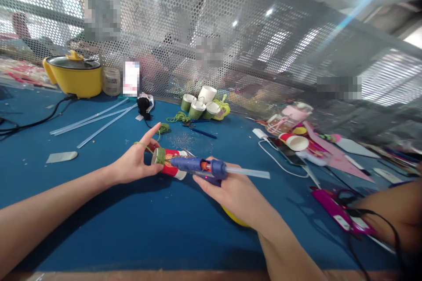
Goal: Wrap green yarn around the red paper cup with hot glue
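My left hand (132,163) grips a red paper cup (169,171) lying on its side, thumb below and index finger raised. Green yarn (159,157) is wound round one end of the cup, and a strand runs up over my fingers towards a small green yarn bundle (163,129). In my right hand (239,193) is a blue glue gun (194,164), its nozzle end by the yarn-wrapped part; I cannot tell whether it touches. A clear glue stick (252,173) juts from the gun's back. Something yellow (234,217) shows partly beneath my right hand.
Several green-wrapped cups (197,110) stand at the back near pliers (189,125). Loose glue sticks (95,118) and a yellow electric pot (77,76) are left. A phone (288,151), a red cup (294,141) and a magenta power strip (339,213) lie right, near another person's arm (395,210).
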A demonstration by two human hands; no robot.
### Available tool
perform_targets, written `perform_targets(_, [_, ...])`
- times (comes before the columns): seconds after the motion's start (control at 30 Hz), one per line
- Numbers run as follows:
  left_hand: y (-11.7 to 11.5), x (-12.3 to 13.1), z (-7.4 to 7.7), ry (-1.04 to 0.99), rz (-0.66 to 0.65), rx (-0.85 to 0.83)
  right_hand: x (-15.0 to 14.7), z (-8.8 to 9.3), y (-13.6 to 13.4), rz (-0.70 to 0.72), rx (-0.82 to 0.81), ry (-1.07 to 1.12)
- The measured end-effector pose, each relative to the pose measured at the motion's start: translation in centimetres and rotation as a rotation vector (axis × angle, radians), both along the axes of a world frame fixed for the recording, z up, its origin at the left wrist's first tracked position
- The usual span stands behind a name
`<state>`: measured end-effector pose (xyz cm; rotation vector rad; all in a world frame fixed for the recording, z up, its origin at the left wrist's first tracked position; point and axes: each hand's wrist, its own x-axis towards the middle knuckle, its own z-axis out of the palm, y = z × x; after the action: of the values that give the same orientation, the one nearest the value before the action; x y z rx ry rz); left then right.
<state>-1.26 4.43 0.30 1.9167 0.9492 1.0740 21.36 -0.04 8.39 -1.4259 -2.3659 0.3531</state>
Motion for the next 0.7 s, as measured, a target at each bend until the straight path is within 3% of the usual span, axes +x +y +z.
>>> perform_targets(0.7, [0.03, -0.02, 0.09, 0.022, -0.012, -0.014, 0.13, 0.08, -0.39, -0.010, -0.053, 0.032])
